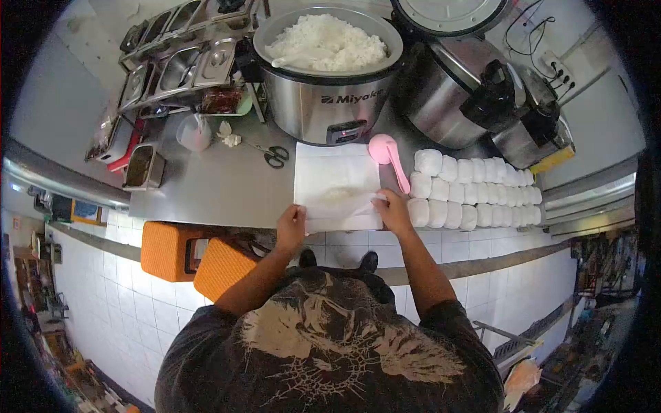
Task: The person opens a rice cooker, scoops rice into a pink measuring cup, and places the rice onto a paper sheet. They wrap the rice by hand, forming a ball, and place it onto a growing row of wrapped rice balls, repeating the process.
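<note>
White wrapping paper (337,165) lies at the front edge of the steel counter, in front of the rice cooker. Its near part is folded up over a low bulge that shows faintly through the sheet. My left hand (292,224) pinches the paper at its near left corner. At the right side, my right hand (394,210) grips the raised fold between thumb and fingers. A pink scoop (385,151) rests just beyond the right hand, its bowl overlapping the paper's far right corner. Rows of white wrapped packets (468,194) sit right of that hand.
A large rice cooker (327,103) holds heaped white rice (330,43) and a pale paddle. Another cooker (447,96) has its lid raised. Black scissors (277,157), a plastic cup (193,132) and steel food pans (180,69) are left. Orange stools (169,251) stand below the counter.
</note>
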